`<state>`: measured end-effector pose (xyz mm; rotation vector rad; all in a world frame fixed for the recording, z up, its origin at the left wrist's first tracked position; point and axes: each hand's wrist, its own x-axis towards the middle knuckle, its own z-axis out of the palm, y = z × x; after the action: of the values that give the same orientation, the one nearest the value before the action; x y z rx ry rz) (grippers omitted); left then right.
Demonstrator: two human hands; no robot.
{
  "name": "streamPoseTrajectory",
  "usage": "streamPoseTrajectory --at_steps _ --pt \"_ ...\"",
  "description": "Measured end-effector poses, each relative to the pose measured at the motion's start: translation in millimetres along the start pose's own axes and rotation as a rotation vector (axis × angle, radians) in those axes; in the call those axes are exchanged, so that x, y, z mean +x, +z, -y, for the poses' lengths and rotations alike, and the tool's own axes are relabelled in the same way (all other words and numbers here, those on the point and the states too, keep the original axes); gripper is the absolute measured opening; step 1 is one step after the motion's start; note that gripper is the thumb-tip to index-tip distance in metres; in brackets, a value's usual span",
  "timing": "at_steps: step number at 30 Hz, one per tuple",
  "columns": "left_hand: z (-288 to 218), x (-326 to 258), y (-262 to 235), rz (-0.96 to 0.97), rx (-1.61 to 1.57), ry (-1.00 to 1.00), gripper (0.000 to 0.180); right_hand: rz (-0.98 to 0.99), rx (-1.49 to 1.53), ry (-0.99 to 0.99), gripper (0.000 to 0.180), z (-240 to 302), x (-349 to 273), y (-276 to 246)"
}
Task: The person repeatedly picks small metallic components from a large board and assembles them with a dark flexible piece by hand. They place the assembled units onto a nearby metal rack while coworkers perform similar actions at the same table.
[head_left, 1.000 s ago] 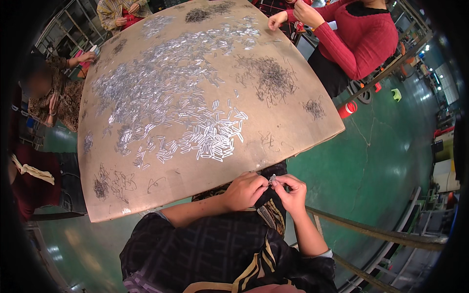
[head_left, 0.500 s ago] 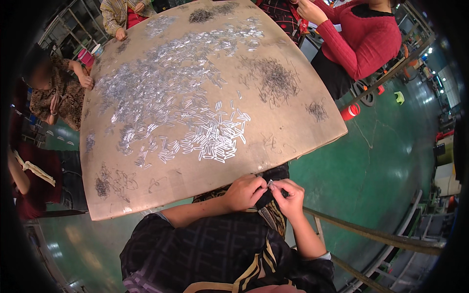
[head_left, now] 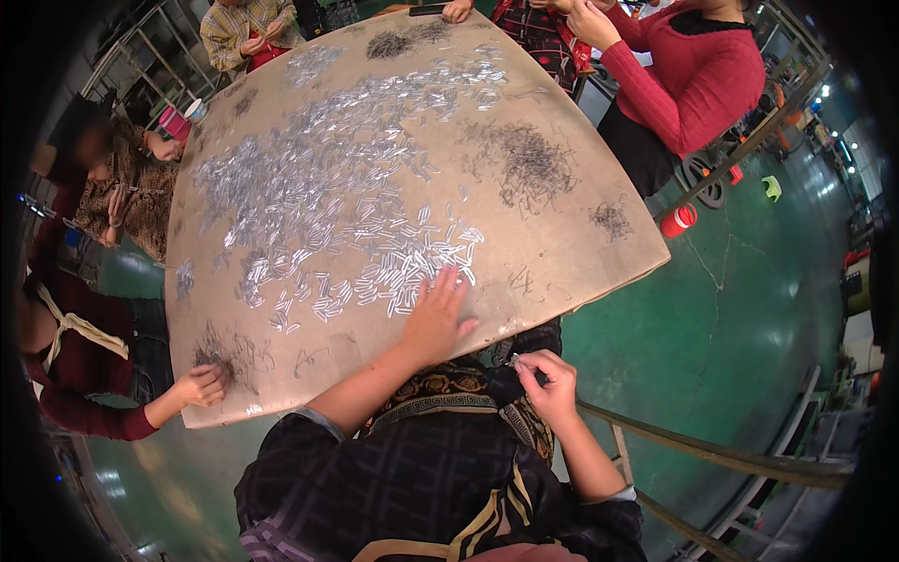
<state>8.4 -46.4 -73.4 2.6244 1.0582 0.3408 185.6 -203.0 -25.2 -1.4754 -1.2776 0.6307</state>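
Note:
My left hand (head_left: 436,321) reaches over the near edge of the table. Its fingers are stretched out, and the fingertips lie on the near side of a heap of small silvery elongated loops (head_left: 398,272). Low over my lap, past the table edge, my right hand (head_left: 551,382) is closed in a pinch. A small silvery piece (head_left: 513,360) shows at its thumb and fingertips; its exact shape is too small to make out.
The brown-covered table (head_left: 581,258) also bears dark thin wire bits (head_left: 534,164) in scattered piles. Beside the left corner, a co-worker's hand (head_left: 200,385) touches one pile. Other people sit round the far sides. A red container (head_left: 679,220) stands past the right edge.
My left hand has left my right hand and moved forward onto the silvery loops, its fingers opening. My right hand stays pinched over my lap. A co-worker's hand has come in at the left corner.

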Motion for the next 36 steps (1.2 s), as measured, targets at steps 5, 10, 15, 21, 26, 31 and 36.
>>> streamPoseTrajectory --at_steps 5,10,15,21,26,31,36 --pt "-22.4 13.9 -2.0 -0.061 -0.095 0.248 0.055 0.010 -0.018 -0.004 0.010 1.7 3.1 -0.8" --pt "-12.5 75.3 8.7 -0.253 -0.089 0.428 0.023 0.006 -0.031 0.013 0.010 -0.6 0.0 -1.3" --pt "-16.9 105.9 11.6 -0.092 0.246 0.573 0.011 -0.006 -0.035 0.002 0.011 -2.1 -1.8 -1.4" --pt "-21.8 121.3 4.1 -0.029 0.383 0.697 0.010 -0.016 -0.052 -0.029 0.011 -6.4 -2.2 0.6" --pt "-22.3 114.6 -10.4 -0.056 -0.172 0.439 0.005 -0.038 -0.049 -0.025 0.012 -6.4 -1.6 1.2" --pt "-40.8 45.0 -55.5 0.232 -1.001 0.172 0.002 -0.017 -0.038 -0.027 0.011 -7.5 2.0 4.6" --pt "-43.4 10.0 -50.7 0.216 -1.082 0.331 0.006 0.009 -0.014 -0.027 0.011 -6.5 5.9 9.7"
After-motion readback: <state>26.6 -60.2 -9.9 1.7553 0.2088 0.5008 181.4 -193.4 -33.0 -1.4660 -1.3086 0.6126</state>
